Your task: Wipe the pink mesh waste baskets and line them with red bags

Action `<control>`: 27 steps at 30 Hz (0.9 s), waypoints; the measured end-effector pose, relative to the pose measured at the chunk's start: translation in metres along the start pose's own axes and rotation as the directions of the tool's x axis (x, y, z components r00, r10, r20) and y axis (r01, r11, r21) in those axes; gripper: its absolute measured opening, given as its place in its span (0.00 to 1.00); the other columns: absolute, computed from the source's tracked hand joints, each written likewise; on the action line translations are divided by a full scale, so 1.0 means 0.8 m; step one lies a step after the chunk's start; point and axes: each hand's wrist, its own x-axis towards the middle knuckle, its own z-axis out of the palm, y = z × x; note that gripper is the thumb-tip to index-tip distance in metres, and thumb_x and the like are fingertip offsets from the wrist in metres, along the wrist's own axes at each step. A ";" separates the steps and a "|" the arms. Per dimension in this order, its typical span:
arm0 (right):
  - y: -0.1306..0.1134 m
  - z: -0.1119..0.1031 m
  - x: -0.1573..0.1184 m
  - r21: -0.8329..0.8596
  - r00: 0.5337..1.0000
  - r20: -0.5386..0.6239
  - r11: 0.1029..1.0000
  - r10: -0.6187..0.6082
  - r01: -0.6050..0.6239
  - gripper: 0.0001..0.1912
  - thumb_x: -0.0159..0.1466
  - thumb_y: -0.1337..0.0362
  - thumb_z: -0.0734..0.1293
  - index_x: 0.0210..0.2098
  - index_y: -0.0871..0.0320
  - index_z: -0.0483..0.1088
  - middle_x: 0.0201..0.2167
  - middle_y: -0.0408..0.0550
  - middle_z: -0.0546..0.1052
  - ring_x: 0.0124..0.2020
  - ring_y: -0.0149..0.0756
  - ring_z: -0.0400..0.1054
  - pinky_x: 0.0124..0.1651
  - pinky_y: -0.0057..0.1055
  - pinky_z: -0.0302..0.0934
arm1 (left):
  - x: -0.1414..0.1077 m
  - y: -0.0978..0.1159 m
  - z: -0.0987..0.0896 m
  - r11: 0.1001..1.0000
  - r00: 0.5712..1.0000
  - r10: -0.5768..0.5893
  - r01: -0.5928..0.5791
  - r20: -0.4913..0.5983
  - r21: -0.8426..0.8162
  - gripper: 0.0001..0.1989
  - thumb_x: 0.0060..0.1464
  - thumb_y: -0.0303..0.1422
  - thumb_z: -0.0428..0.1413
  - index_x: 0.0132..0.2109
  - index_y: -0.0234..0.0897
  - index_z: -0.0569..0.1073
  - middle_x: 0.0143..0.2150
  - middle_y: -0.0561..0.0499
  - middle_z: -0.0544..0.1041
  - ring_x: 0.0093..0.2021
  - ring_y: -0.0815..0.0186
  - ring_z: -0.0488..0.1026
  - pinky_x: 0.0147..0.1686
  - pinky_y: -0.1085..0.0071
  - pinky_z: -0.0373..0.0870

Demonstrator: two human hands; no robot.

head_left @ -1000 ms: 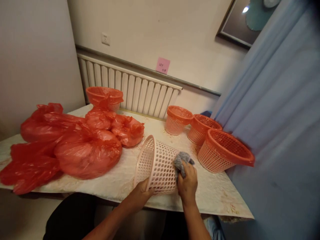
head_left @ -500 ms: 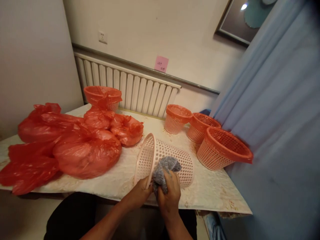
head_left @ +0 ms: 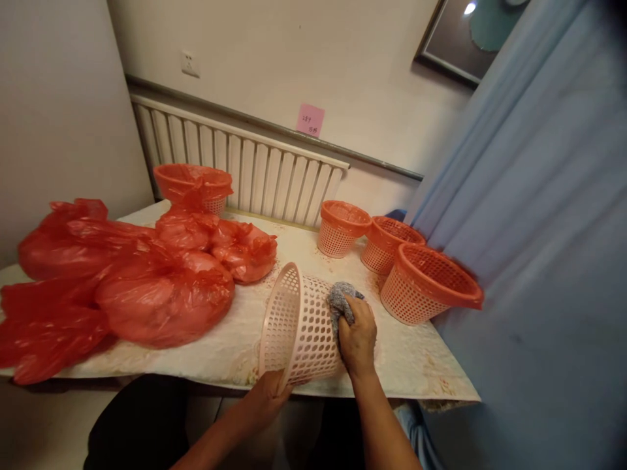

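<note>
A pale pink perforated plastic basket (head_left: 313, 333) lies on its side at the table's front edge, its open mouth facing left. My left hand (head_left: 272, 395) grips its rim at the bottom, with some fingers hidden behind the basket wall. In my right hand (head_left: 359, 336) is a bunched grey cloth (head_left: 343, 301), pressed against the outside of the basket near its base. That hand and the cloth cover part of the basket's base end.
Several knotted red plastic bags (head_left: 166, 300) fill the table's left side, with a red-lined basket (head_left: 191, 183) behind them. Three more lined baskets (head_left: 416, 297) stand at the right, by a blue curtain (head_left: 529, 261). A radiator (head_left: 245, 163) runs along the wall.
My right hand has moved the cloth right and up along the basket, from near the rim to near the base. The basket has tilted slightly, and my left hand stays on its rim.
</note>
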 end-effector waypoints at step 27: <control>0.087 -0.004 -0.084 -0.099 0.927 -0.264 0.948 0.267 -0.302 0.22 0.57 0.69 0.59 0.50 0.61 0.70 0.42 0.56 0.73 0.46 0.45 0.65 0.51 0.45 0.61 | 0.041 0.038 -0.007 0.982 0.994 -0.089 0.078 -0.060 -0.172 0.24 0.50 0.27 0.51 0.54 0.33 0.73 0.52 0.46 0.78 0.58 0.54 0.69 0.63 0.55 0.58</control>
